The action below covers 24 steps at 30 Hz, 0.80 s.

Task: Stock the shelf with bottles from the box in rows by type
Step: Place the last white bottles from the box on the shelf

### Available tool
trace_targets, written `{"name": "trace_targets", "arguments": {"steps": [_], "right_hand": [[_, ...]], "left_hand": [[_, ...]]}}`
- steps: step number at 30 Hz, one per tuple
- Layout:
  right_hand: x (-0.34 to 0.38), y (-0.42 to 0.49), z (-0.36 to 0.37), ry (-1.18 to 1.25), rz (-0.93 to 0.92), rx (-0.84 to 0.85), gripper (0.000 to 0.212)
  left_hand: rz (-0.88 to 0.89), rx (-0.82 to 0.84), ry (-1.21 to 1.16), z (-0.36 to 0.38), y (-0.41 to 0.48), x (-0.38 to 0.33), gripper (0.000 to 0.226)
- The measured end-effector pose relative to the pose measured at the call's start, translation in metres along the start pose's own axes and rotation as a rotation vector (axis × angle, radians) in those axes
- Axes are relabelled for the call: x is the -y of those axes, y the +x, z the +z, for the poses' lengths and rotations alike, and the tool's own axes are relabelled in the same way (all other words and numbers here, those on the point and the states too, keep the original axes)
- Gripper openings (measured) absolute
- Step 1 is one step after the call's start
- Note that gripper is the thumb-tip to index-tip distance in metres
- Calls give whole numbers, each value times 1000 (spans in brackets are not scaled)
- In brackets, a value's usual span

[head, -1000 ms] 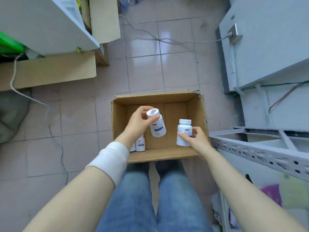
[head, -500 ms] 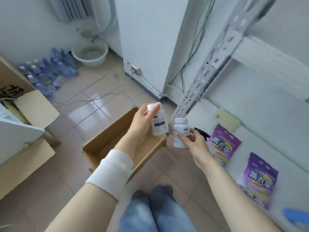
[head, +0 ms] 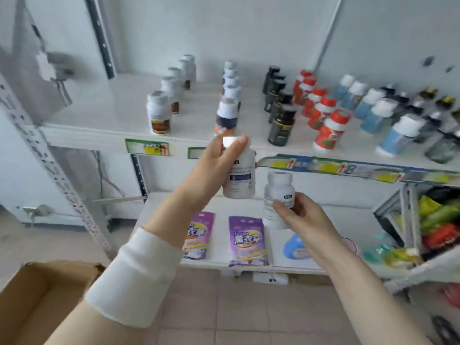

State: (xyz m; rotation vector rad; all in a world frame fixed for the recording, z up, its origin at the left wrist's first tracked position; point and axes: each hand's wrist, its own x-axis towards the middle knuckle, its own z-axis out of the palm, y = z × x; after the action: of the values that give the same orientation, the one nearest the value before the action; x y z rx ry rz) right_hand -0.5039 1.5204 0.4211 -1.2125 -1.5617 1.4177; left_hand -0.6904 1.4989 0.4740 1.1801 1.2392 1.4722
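Observation:
My left hand [head: 211, 168] grips a white bottle [head: 241, 178] with a blue label, held upright in front of the upper shelf's front edge. My right hand [head: 303, 220] holds a second white bottle [head: 276, 195] of the same kind, lower and to the right. The white upper shelf [head: 104, 113] carries rows of bottles running front to back: white with brown labels [head: 159, 113], white with dark labels [head: 227, 113], black [head: 280, 123], red-capped [head: 328, 130], light blue [head: 395, 135]. The cardboard box [head: 32, 297] stands open at the lower left.
The lower shelf [head: 323, 212] holds two purple pouches [head: 246, 240], a blue item and colourful packs at the right. A perforated metal upright [head: 49, 165] slants down the left side. Price tags line the upper shelf edge. Tiled floor lies below.
The view has swung up from the box on the floor to the shelf. Both hands have lifted their white bottles out of the box and up toward the upper shelf's front edge.

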Motion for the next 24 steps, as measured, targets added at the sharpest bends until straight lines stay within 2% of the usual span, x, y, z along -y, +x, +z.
{"name": "trace_targets", "arguments": {"steps": [7,11,14,20,24], "right_hand": [[6,-37,-201,106,-39,-304,21],[6,-42,-285,145,-47,-370,24],[4,-38,-339,155,-53,-411,25],[18,1,-447,120,-81,-492,42],[29,39,-515,85,-99,-531,47]], "left_hand": [[-16,281,-58,215,42,-47,23],[18,421,59,301,67,-49,26],[61,465,159,356,90,-45,38],[228,488,295,450,157,-49,32],[284,485,374,507,211,-53,41]]}}
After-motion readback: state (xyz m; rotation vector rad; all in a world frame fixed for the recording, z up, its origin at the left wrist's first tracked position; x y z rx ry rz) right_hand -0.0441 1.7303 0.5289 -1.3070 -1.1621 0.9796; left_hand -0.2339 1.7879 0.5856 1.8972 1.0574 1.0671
